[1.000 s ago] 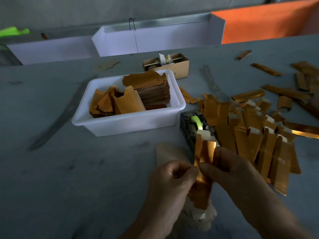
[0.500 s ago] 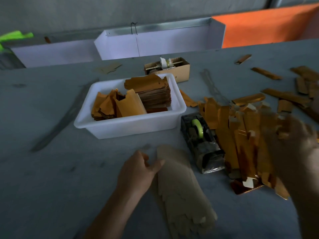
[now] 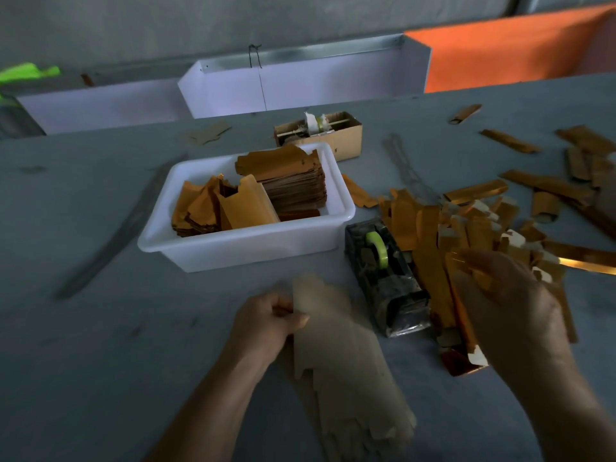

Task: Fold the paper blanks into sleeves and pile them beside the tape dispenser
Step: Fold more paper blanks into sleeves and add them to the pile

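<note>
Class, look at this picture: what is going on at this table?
A person is folding paper blanks into sleeves. The left hand pinches the top sheet of the fanned blanks. The right hand is over the pile of gold sleeves beside the tape dispenser. A white tub behind holds more gold paper.

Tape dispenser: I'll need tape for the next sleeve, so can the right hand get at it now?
Probably yes: the tape dispenser stands uncovered just beside the right hand, with only the sleeve pile alongside.
</note>
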Demonstrator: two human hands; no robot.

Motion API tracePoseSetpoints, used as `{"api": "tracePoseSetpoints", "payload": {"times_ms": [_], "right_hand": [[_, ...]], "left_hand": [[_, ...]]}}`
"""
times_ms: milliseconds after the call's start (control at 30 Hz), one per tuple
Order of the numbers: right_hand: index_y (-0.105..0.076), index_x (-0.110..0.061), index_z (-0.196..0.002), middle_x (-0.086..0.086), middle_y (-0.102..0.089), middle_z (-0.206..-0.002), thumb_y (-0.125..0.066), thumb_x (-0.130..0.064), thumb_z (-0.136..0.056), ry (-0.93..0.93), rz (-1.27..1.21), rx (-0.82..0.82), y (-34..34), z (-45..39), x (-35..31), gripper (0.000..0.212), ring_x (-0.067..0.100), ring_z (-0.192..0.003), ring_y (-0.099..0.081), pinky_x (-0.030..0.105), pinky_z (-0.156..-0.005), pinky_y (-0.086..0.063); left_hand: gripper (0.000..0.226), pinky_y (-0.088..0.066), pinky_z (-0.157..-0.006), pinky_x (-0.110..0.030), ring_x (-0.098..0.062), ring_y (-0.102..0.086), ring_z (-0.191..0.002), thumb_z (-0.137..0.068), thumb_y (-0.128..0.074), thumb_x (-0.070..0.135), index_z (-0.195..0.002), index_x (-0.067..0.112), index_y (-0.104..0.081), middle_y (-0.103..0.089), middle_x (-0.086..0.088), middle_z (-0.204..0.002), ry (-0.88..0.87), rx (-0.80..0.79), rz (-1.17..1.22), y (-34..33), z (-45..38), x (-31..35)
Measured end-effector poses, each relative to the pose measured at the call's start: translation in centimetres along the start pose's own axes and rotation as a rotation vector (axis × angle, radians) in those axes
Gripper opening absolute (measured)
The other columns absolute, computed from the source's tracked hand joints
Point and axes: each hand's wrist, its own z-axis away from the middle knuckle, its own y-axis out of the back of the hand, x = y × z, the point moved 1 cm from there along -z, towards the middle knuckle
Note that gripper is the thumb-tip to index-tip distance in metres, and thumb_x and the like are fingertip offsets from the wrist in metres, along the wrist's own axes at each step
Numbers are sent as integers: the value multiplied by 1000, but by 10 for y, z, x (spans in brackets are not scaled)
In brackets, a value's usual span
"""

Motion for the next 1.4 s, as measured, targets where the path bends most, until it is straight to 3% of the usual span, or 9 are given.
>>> {"api": "tracePoseSetpoints", "payload": {"times_ms": [100,233,433,600,767,1033,1167,1300,1400], "right_hand": [[-60,-17,-119,5,-57,-121,-55,-22,-90,32,-22,4,-1,3,-6,29,10,-88,-49,14,-62,-36],[-61,-23,-109,-5,-58,-103,-56,-23,-89,33,-135,-33,-3,11,-20,21,0,-76,-53,10,-59,-34],[-55,-37,-98,-10,-67,-84,-64,-25,-81,-189,-578,-342,-22,29,-45,22,4,-80,-65,20,-68,-54],[-63,-30,-91,-10,-71,-83,-66,-13,-80,-332,-821,-422,-28,32,-42,20,5,-81,-67,19,-63,-55],[-67,-22,-95,-9,-72,-85,-62,-12,-83,-398,-854,-460,-28,34,-40,16,9,-82,-67,24,-68,-56],[-63,-19,-91,-8,-70,-76,-63,-19,-82,-364,-830,-452,-24,35,-44,9,9,-72,-66,27,-67,-55],[-56,-10,-87,-5,-59,-59,-62,-47,-65,-293,-898,-454,-20,39,-49,43,9,-56,-59,21,-54,-50],[-59,-10,-90,-1,-65,-73,-54,-50,-74,-242,-991,-502,-22,44,-54,44,16,-70,-67,23,-62,-53],[-62,-10,-94,5,-69,-80,-54,-48,-76,-251,-995,-511,-24,44,-54,43,19,-77,-69,27,-66,-55]], "left_hand": [[5,-48,-74,-36,-22,-62,-77,-82,-72,10,-80,6,-69,-70,-13,-81,-60,17,13,4,8,9],[8,-40,-61,-23,-2,-61,-65,-85,-68,26,-81,20,-71,-71,8,-72,-78,-84,107,14,24,29],[15,-45,-75,-35,-18,-60,-77,-84,-66,29,-74,18,-70,-67,-13,-81,-117,-277,226,13,46,48],[30,-47,-73,-31,-16,-69,-83,-66,-80,44,-88,24,-72,-74,0,-86,-118,-287,250,9,56,52],[24,-51,-70,-22,-7,-70,-85,-79,-74,21,-103,25,-69,-75,7,-90,-116,-249,216,-7,59,48],[14,-56,-71,-29,-9,-71,-76,-74,-78,28,-87,30,-73,-75,6,-80,-146,-176,218,-17,60,44],[19,-56,-68,-30,-8,-70,-71,-73,-76,28,-83,43,-71,-74,8,-76,-154,-142,227,-23,65,44],[16,-54,-62,-43,-20,-67,-69,-70,-63,34,-81,25,-71,-71,-5,-73,-213,-116,202,-26,71,46],[23,-52,-60,-36,-17,-67,-68,-88,-60,41,-80,21,-69,-69,-4,-71,-225,-189,185,-24,73,47]]}}
